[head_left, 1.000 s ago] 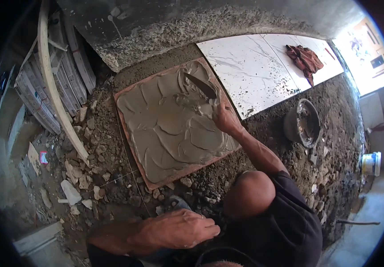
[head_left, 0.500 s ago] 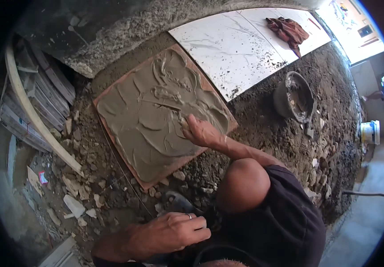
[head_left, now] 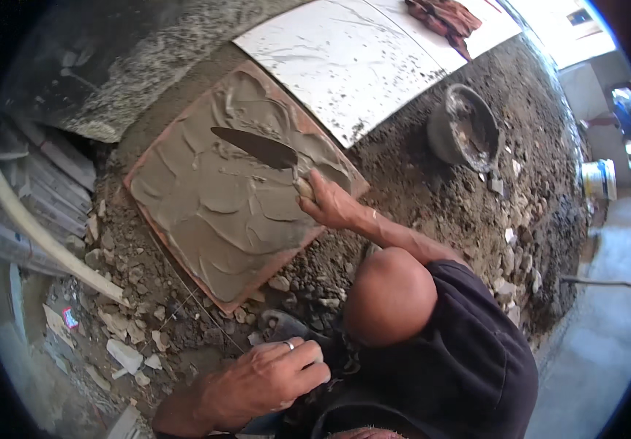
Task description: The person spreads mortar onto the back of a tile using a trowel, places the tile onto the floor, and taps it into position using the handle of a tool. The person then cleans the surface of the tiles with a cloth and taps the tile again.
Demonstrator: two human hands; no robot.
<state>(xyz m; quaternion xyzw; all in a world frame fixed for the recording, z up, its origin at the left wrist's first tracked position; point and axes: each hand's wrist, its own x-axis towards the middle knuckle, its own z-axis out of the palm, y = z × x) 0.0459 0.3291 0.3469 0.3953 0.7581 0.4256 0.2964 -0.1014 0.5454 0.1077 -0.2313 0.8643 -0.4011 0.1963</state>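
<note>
My right hand (head_left: pixel 324 202) grips the handle of a trowel (head_left: pixel 253 145), whose dark blade sits over grey mortar (head_left: pixel 209 212) spread in wavy ridges on a square reddish tile (head_left: pixel 138 192). Near the lower edge, in front of my bare knee (head_left: pixel 389 293), my left hand (head_left: pixel 282 373), with a ring on one finger, is curled closed; whatever its fingers may hold is hidden.
White marbled tiles (head_left: pixel 326 73) with a brown cloth (head_left: pixel 443 22) lie behind. A dark bucket (head_left: pixel 447 124) stands on rubble at right, a white pail (head_left: pixel 597 179) farther right. Stacked boxes (head_left: pixel 52 190) and a long plank (head_left: pixel 55 249) are at left, below a rough wall (head_left: pixel 110 66).
The trowel has moved left across the mortar, with its blade now more clearly raised into view. The view has shifted, so the surroundings sit higher and further left. My left hand stays curled low.
</note>
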